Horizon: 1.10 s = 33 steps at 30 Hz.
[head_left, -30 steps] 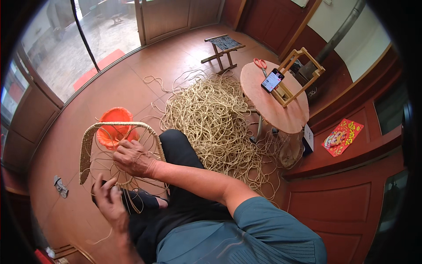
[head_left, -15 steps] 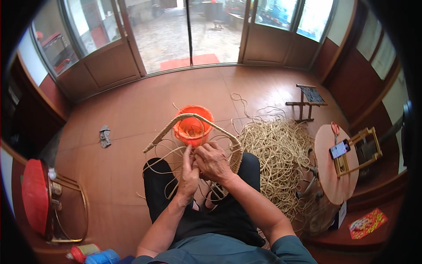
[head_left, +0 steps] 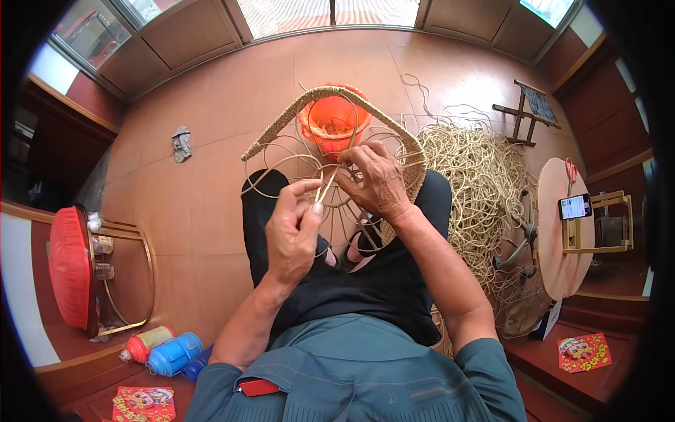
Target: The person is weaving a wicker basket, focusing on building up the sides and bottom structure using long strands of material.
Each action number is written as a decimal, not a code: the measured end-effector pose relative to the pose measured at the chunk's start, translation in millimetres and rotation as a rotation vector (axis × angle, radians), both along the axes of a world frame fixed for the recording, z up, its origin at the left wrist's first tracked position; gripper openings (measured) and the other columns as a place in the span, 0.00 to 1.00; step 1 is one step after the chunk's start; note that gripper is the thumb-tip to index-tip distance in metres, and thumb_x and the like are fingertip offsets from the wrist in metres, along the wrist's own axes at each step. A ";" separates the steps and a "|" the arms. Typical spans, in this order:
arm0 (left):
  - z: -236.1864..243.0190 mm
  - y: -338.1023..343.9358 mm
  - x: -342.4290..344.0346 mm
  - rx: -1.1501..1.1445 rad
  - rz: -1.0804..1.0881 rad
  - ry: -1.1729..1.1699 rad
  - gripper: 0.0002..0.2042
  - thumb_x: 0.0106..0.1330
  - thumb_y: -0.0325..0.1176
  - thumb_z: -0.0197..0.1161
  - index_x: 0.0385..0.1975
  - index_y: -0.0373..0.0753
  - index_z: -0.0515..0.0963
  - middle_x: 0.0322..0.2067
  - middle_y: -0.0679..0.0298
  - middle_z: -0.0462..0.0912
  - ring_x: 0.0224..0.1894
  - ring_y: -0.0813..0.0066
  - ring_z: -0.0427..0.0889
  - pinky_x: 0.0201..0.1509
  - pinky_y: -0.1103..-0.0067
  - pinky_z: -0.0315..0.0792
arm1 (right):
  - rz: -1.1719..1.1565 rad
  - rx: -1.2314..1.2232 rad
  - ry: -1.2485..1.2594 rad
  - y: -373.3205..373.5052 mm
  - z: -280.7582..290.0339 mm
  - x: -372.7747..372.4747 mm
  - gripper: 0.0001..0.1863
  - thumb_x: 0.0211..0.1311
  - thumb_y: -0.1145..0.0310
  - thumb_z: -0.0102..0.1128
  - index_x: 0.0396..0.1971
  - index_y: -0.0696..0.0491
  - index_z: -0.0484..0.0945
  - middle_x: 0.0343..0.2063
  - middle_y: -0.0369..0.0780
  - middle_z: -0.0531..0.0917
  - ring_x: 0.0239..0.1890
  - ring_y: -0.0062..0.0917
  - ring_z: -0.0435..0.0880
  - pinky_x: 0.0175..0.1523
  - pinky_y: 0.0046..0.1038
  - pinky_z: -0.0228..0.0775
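Observation:
A wire frame with a rim wrapped in plaited straw cord (head_left: pixel 278 121) rests over my lap, its thin wires fanning out between my knees. My left hand (head_left: pixel 292 235) is closed, pinching a pale straw cord (head_left: pixel 325 188) between thumb and fingers. From there the cord runs up to my right hand (head_left: pixel 380 181), whose fingertips pinch at the cord and wires near the middle of the frame. The exact spot under the right fingertips is hidden. Just beyond the hands stands an orange bucket (head_left: pixel 315 121), partly behind the wrapped rim.
A big heap of loose straw cord (head_left: pixel 485 183) lies right of my knee. Further right, a round table (head_left: pixel 555 246) carries a phone (head_left: pixel 575 206) on a wooden stand and scissors (head_left: pixel 571 170). A folding stool (head_left: pixel 524 116) stands behind. At left are a red seat (head_left: pixel 69 271) and flasks (head_left: pixel 174 353).
The view has tilted downward. My hands, close together before, are now apart: the left has drawn back from the right, with the cord stretched between them.

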State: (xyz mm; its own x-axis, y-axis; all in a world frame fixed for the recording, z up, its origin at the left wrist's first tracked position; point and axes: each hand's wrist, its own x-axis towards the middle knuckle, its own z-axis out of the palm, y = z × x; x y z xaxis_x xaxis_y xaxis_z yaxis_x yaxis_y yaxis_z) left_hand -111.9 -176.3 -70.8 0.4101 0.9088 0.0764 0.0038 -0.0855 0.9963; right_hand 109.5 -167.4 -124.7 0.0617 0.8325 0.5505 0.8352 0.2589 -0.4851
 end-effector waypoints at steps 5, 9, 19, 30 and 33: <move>68.1 30.3 -68.6 0.456 0.110 -0.082 0.18 0.76 0.23 0.62 0.65 0.33 0.81 0.37 0.73 0.76 0.31 0.91 0.65 0.36 0.86 0.60 | -0.023 0.071 -0.009 2.4 -5.9 -2.4 0.12 0.65 0.58 0.79 0.39 0.47 0.87 0.37 0.33 0.89 0.49 0.35 0.85 0.57 0.40 0.78; 146.8 92.6 -146.6 0.721 0.677 -0.080 0.13 0.80 0.29 0.66 0.59 0.31 0.86 0.31 0.78 0.68 0.30 0.90 0.60 0.35 0.85 0.55 | -0.051 0.130 0.023 6.5 -11.1 -4.8 0.10 0.66 0.60 0.77 0.37 0.48 0.85 0.36 0.35 0.87 0.48 0.36 0.85 0.57 0.41 0.77; 242.1 166.6 -206.5 1.155 0.989 0.373 0.20 0.82 0.39 0.70 0.65 0.33 0.83 0.52 0.58 0.90 0.54 0.72 0.87 0.62 0.77 0.79 | -0.087 0.000 0.242 7.6 -4.1 -13.1 0.09 0.65 0.63 0.76 0.35 0.49 0.83 0.36 0.35 0.89 0.48 0.38 0.84 0.59 0.41 0.76; -52.0 18.8 17.8 -0.075 -0.112 -0.034 0.40 0.80 0.25 0.57 0.87 0.34 0.44 0.79 0.37 0.66 0.50 0.69 0.90 0.56 0.73 0.86 | -0.069 0.001 0.068 6.0 -5.7 -9.4 0.07 0.68 0.64 0.74 0.40 0.48 0.88 0.39 0.37 0.89 0.53 0.40 0.84 0.61 0.44 0.76; -58.5 20.8 37.5 -0.141 -0.120 -0.177 0.40 0.79 0.22 0.54 0.88 0.34 0.42 0.81 0.38 0.62 0.51 0.66 0.90 0.56 0.73 0.86 | -0.054 -0.022 0.028 3.4 -3.6 -7.4 0.07 0.67 0.66 0.72 0.41 0.49 0.89 0.41 0.39 0.89 0.55 0.41 0.84 0.63 0.46 0.76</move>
